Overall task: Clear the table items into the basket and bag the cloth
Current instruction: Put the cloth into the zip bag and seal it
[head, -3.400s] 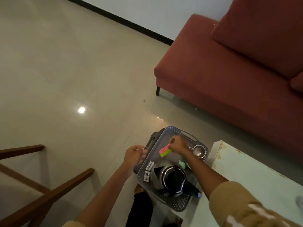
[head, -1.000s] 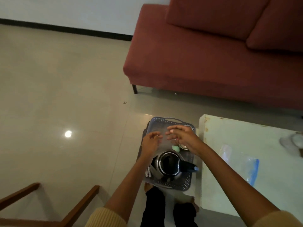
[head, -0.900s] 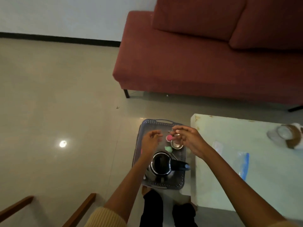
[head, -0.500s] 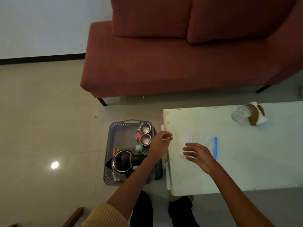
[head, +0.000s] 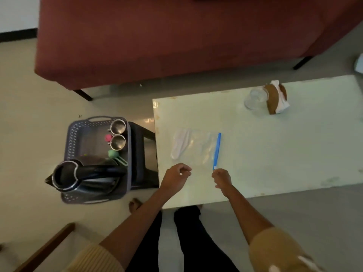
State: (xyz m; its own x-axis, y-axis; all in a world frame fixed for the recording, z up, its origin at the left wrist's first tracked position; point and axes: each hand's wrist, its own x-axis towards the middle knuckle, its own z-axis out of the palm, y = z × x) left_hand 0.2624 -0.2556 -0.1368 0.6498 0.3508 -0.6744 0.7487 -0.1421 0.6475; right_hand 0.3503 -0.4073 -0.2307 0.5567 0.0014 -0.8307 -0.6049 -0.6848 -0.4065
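Right hand (head: 222, 178) meets the zip corner of the bag (head: 204, 148); left hand (head: 176, 177) is near its edge. Fingers curled; grip indeterminate. Cloth (head: 179, 143) lies at the bag's left end.

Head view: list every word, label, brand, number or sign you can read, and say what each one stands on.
None: no text can be read anywhere in this view.
Zip bag: clear with a plain blue seal strip, no print seen.
Kettle, basket, steel cups: no label shows.
Brown holder: too blurred to tell any marking.
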